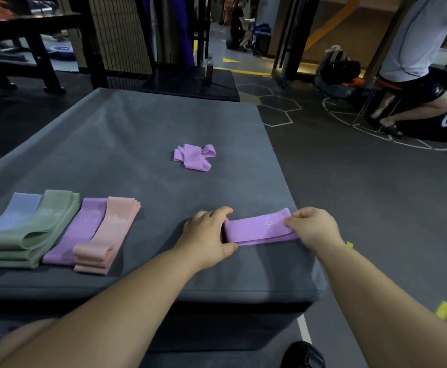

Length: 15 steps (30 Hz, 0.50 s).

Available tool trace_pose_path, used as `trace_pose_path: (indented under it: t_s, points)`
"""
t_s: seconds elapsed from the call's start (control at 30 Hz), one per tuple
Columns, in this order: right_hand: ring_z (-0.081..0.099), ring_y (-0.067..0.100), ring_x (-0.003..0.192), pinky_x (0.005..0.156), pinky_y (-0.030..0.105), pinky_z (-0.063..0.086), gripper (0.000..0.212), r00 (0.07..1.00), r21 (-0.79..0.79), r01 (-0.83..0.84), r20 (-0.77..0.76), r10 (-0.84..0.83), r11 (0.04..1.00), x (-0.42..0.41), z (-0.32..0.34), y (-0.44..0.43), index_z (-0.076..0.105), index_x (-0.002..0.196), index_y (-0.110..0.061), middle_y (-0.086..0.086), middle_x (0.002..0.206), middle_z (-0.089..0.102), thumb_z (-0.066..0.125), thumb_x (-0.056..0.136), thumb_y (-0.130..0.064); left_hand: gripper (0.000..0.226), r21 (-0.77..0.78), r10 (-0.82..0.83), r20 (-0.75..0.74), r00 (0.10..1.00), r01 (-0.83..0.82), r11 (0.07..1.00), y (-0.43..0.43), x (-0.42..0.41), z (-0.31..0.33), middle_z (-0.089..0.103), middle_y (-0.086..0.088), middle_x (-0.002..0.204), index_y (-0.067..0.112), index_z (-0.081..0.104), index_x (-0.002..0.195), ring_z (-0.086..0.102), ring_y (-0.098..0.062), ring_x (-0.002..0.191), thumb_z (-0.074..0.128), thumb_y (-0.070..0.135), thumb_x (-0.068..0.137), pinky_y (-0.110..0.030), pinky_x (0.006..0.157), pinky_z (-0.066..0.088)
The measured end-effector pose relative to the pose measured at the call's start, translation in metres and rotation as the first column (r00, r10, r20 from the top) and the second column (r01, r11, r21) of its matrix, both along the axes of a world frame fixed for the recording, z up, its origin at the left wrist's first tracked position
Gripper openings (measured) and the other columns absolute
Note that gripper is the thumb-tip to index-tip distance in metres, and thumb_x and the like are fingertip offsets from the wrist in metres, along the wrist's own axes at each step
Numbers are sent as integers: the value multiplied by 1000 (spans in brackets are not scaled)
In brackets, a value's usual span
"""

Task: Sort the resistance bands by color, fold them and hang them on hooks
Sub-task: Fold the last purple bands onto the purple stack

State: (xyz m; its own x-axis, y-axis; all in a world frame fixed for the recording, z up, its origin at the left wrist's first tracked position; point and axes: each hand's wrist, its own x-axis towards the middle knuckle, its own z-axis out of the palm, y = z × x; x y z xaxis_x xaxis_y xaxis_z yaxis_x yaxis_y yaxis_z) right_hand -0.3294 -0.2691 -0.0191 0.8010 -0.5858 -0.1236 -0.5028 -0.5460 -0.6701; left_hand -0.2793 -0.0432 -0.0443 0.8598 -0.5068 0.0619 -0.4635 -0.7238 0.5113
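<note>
Pinching each end, my left hand [207,235] and right hand [314,227] hold the purple band [256,231] flat at the table's [137,144] 5 o'clock corner. Its long axis runs 9 to 3 o'clock, with one grip closed on each end (neither hand nearer). Folding, I judge, means carrying one end over the other. The purple stack [76,232] lies toward 9 o'clock, nearer my left hand; a crumpled band [194,156] lies at 12.

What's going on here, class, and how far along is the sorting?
A person holds a purple band on the grey mat: the left hand grips one end, the right hand pinches the other. Sorted to the left lie a blue pile, green pile, purple pile and pink pile. A crumpled purple band farther back is not folded.
</note>
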Motion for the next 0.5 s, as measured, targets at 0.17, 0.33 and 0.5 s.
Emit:
trace_pose_path:
  t_s: [0.17,0.33,0.5]
  points:
    - [55,16,65,54,24,39,14,997,-48,10,-75,-13,999,-3,-2,-7,65,71,-15,-1,70,63,68,83,-23,74,-16,6,7,1000,-6,1000,-2,1,-2,51,14,135,29,33,144,39,-18,127,69,43,81,-36,107,32]
    - [55,18,70,58,27,38,11,994,-118,13,-104,-26,993,-5,-2,-9,66,79,-15,-3,71,61,68,82,-26,73,-16,2,9,1000,-2,1000,-3,1,-2,51,14,136,29,34,144,38,-17,128,69,44,81,-35,107,32]
    - [53,18,76,65,26,37,13,993,-173,-10,-116,-10,985,-7,-3,-9,64,85,-19,-8,73,56,69,83,-30,70,-25,-4,18,1000,5,1000,-1,1,-3,52,14,134,28,36,143,40,-18,128,68,41,83,-36,107,33]
